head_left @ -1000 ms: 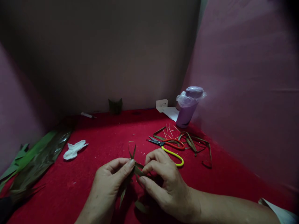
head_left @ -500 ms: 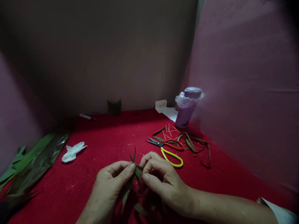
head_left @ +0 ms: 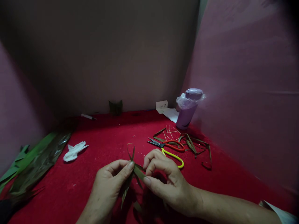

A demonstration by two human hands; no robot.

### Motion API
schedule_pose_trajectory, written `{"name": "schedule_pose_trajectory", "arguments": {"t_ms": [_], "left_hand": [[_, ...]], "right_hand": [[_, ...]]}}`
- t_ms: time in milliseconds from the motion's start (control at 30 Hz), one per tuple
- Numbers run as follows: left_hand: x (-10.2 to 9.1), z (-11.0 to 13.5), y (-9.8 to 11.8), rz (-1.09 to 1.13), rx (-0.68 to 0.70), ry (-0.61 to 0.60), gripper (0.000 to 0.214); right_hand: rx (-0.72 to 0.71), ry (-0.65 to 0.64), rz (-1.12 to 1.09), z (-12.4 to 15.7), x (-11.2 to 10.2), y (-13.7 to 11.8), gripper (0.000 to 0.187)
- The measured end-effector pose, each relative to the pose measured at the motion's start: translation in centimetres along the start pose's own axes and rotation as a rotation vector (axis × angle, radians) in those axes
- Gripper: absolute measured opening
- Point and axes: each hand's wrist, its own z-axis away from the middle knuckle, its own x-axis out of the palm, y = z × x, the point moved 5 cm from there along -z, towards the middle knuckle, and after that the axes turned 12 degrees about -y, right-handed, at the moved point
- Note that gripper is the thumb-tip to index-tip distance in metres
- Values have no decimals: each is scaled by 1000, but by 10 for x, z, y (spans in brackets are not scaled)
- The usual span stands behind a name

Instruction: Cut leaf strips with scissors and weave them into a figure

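Observation:
My left hand (head_left: 109, 182) and my right hand (head_left: 164, 179) meet low in the middle of the view, both pinching a small piece folded from green leaf strips (head_left: 133, 171). The left thumb and forefinger grip its left side. The right thumb and fingers hold a strip on its right side. Thin leaf tips stick up above my fingers, and loose ends hang down between my hands over the red cloth (head_left: 105, 143).
Scissors (head_left: 167, 147) with one red and one yellow handle lie just beyond my right hand, beside toothpicks (head_left: 168, 131) and leaf scraps (head_left: 195, 144). A purple cup (head_left: 187, 110) in a plastic bag and white paper (head_left: 168, 109) stand behind them. Long green leaves (head_left: 35, 158) and a white tissue (head_left: 74, 150) lie left.
My right fingers have shifted slightly on the strip and pulled it a little to the right. My left hand keeps its pinch in about the same place.

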Motion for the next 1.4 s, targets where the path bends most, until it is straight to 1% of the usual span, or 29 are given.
{"name": "schedule_pose_trajectory", "arguments": {"t_ms": [67, 100, 233, 300, 400, 500, 567, 733, 833, 933, 1100, 1200, 1400], "left_hand": [[0, -1, 0, -23, 0, 5, 22], [0, -1, 0, -32, 2, 7, 23], [1, 0, 3, -47, -3, 30, 23], [2, 1, 4, -64, -6, 40, 23], [5, 3, 5, -80, -16, 23, 23], [7, 3, 4, -104, -25, 19, 25], [6, 4, 4, -123, -17, 33, 24], [6, 5, 0, -155, -35, 20, 24], [7, 5, -3, -165, -43, -9, 25], [9, 4, -3, -168, -29, -19, 26], [16, 4, 0, -79, -36, -52, 21], [18, 6, 2, -35, -42, -63, 20], [18, 5, 7, -72, -30, -97, 20]], "right_hand": [[-7, 2, 42, -1, -1, -1, 11], [12, 2, 56, -1, -1, 0, 12], [169, -15, 107, 0, 1, 5, 16], [222, -49, 124, 0, 3, 6, 16], [263, -102, 141, 0, 6, 7, 16], [286, -128, 151, 1, 9, 11, 23], [311, -131, 92, 2, 11, 15, 25], [428, -91, -288, 3, 16, 29, 16], [425, -38, -416, 1, 14, 31, 12], [418, -9, -522, 0, 13, 30, 12], [443, 39, -613, 0, 11, 31, 16], [465, 46, -651, 2, 12, 34, 18], [496, 45, -711, 3, 14, 36, 19]]}}
